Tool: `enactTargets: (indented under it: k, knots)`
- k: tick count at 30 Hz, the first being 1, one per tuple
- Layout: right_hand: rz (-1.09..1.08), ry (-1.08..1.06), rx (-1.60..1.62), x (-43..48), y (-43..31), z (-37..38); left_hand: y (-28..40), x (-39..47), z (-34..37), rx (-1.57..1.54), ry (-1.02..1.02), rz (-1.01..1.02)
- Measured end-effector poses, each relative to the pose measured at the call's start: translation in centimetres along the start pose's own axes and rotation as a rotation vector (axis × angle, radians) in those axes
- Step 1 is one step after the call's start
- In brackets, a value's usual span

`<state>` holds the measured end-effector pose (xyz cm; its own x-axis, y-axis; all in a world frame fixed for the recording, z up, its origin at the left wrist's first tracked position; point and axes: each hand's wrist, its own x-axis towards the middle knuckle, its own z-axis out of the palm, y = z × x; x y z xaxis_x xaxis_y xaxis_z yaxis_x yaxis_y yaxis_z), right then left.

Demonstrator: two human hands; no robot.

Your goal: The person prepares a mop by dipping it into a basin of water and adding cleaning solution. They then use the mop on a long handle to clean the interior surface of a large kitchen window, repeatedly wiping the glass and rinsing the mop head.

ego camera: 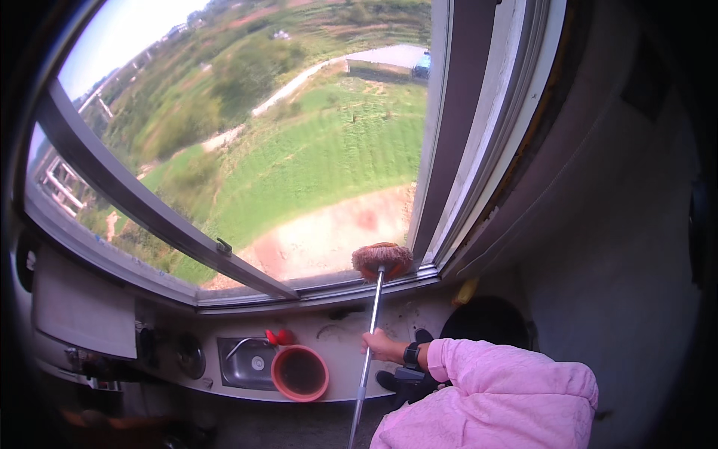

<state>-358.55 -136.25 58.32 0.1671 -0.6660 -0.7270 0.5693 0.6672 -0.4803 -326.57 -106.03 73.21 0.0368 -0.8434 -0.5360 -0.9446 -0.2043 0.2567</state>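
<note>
My right hand [381, 345], in a pink sleeve [499, 370] with a dark band at the wrist, grips the metal pole [374, 314] of a mop. The mop's round fringed head [382, 259], pinkish with orange parts, is at the lower right corner of a large window pane [314, 146], near the frame. Whether it presses on the glass, I cannot tell. The pole's lower end runs out of the picture at the bottom. My left hand is not in view. My dark-shod feet [387, 380] show beside the counter area, partly hidden by my arm.
An orange-red basin [322, 387] holding dark liquid overlaps a steel sink [233, 373] with a tap. Red items [280, 337] lie behind it on the counter [348, 365]. A black round object [479, 320] and a yellow item [465, 292] are at right. The window's mullion [168, 210] slants at left.
</note>
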Motion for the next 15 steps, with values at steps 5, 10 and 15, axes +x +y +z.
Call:
enactTargets:
  k: [5, 10, 15]
  knots:
    - [-0.323, -0.078, 0.034, -10.9, -3.3, -0.2, 1.5, 6.0, 0.5, -0.105, 0.017, 0.141]
    - [-0.777, -0.247, -0.033, -18.9, -13.0, 0.7, 3.0, 12.5, 2.5, -0.216, 0.007, 0.267]
    - [-0.864, -0.079, -0.033, -17.2, -15.5, -0.6, 4.0, 14.3, 3.1, -0.180, -0.061, 0.200]
